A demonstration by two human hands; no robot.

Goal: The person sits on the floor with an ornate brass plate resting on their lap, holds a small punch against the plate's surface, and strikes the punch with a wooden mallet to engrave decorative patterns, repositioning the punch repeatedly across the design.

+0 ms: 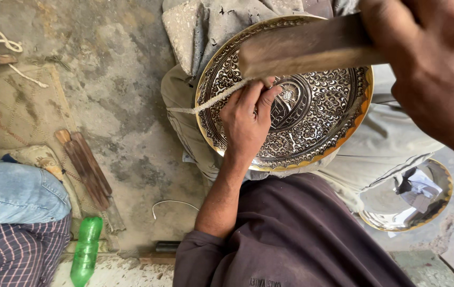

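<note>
Pinching a thin tool [269, 87] between closed fingers, the left hand [248, 119] rests on the tray [317, 114] in the lap, steadying the tip against its pattern. Just right and above, the right hand [429, 64] grips a wooden mallet [306, 48], poised over the tool.

The person wears a dark plum-brown shirt [290, 234] of soft, slightly creased cloth, its short sleeve [200, 250] ending above the elbow with a folded hem, so the left forearm [224, 191] is bare. Small pale lettering runs across the shirt low on the front. Light grey-beige trousers [391, 149] cover the legs, dusty and wrinkled at the knees. Both hands, left [248, 119] and right [434, 69], are bare, without gloves, rings or a watch.
</note>
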